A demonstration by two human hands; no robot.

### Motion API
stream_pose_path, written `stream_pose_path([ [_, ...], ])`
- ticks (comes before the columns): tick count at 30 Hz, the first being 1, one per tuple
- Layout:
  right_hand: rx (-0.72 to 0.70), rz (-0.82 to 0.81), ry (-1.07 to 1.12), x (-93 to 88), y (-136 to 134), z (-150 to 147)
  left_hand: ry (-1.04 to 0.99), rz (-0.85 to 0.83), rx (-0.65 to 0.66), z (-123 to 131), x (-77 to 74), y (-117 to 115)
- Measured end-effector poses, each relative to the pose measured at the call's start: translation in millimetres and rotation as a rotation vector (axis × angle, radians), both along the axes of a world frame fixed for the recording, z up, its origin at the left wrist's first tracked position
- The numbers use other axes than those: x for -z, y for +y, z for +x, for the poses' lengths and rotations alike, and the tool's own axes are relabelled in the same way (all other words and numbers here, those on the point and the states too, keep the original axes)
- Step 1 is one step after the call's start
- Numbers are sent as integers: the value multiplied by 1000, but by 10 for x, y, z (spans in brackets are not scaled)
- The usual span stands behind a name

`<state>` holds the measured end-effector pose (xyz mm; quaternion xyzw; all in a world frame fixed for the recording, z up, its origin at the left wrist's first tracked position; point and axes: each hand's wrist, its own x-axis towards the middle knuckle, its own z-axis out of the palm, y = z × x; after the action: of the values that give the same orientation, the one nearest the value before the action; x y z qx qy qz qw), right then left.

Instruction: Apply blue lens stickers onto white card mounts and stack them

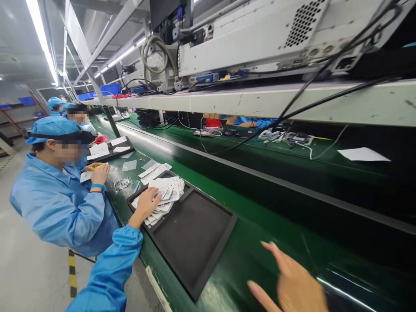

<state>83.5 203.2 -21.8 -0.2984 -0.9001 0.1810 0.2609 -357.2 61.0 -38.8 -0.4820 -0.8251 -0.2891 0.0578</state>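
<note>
My left hand (147, 204) rests on a loose pile of thin white flat pieces (170, 190), its fingers spread across their near edge. The pieces have rounded corners and small cut-outs; they lie overlapping in the left end of a black tray (195, 234). Whether a piece is pinched under the fingers does not show. Lower right, my right hand (292, 279) hovers over the dark green work surface (227, 264), slightly blurred, thumb and finger apart, holding nothing. It is apart from the tray.
A co-worker in blue (65, 195) sits on the left, holding a white piece. Another black tray (113, 151) with white pieces stands farther along. Above hangs a shelf (243, 102) with machinery, a black cable (286, 115) looping down. A white sheet (364, 154) lies at the right.
</note>
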Motion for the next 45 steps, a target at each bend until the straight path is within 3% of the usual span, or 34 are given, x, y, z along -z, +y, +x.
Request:
stream_pose_path([
  [3, -183, -319, 27, -314, -71, -1248, -12, 51, -4, -13, 25, -6],
  [6, -152, -354, -163, -468, -80, -2422, -24, 72, -11, -18, 42, 4],
  [8, -136, -303, -150, -485, -119, -2915, -24, 86, -43, -8, 59, 2],
  [10, -103, -249, -109, -444, -172, -3137, -22, 93, -70, 7, 79, -6],
  [17, -65, -213, -28, -202, -160, -3078, -47, 117, -80, 94, 45, -38],
  [26, -47, -226, 40, -215, -398, -3094, -86, 173, -57, 228, -22, -70],
  [31, -44, -321, -13, -199, -498, -3124, -138, 196, -75, 236, -25, -85],
  [45, -170, -442, -215, -306, -250, -3123, -270, 300, -194, 193, 6, -119],
])
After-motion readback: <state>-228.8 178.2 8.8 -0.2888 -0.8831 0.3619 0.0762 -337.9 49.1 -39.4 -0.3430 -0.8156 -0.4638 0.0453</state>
